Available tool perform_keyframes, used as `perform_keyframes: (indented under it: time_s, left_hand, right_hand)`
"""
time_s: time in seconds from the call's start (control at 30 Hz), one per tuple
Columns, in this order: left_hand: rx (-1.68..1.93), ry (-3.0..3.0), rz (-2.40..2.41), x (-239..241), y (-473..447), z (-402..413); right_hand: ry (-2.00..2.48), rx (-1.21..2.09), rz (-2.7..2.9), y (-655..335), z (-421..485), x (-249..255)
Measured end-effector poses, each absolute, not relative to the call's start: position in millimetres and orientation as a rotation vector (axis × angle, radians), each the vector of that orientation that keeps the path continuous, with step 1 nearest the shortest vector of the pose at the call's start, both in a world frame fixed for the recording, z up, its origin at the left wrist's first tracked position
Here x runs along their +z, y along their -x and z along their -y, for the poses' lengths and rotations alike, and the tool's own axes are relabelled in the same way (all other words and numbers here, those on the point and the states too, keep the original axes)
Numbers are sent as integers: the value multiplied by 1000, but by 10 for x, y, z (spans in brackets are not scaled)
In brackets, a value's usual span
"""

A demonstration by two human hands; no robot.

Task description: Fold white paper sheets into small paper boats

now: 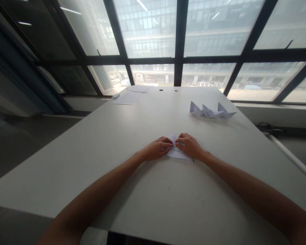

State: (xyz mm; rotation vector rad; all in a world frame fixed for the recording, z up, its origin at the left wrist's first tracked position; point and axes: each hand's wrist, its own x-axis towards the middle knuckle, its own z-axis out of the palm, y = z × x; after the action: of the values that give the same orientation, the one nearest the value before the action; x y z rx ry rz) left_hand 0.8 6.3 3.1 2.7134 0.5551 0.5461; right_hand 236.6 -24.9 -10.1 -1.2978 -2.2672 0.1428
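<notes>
A partly folded sheet of white paper (pixel 179 154) lies on the table in front of me, its pointed top away from me and its wide lower edge toward me. My left hand (pixel 158 148) rests on its left side, fingers bent and closed on the paper near the middle. On the opposite side, my right hand (pixel 189 145) grips the paper the same way, its fingertips close to those of the left. Both hands cover parts of the folds. Beyond them, to the right, several folded paper boats (pixel 211 111) stand in a row.
The white table (pixel 104 136) stretches from me toward tall windows (pixel 153 30) with dark frames. Flat paper sheets (pixel 129 98) lie at its far left, beside a small pale object (pixel 116 96). Cables (pixel 269 128) and a pale pipe (pixel 290 156) are beyond the right edge.
</notes>
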Motion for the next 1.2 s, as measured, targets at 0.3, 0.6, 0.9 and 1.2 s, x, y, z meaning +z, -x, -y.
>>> perform_keyframes:
  time_s: [0.3, 0.6, 0.9, 1.2]
  left_hand:
    - [475, -2761, -580, 165, 22, -8]
    - [532, -2670, -620, 121, -24, -11]
    - [877, -2540, -843, -70, -38, -205]
    - [217, -2824, -810, -96, 0, -242]
  right_hand:
    - [1268, 89, 2320, -2387, 239, -52]
    - [1162, 219, 2372, -2352, 309, -49]
    - [1142, 299, 2364, -2355, 301, -48]
    - [1070, 298, 2363, -2369, 282, -75]
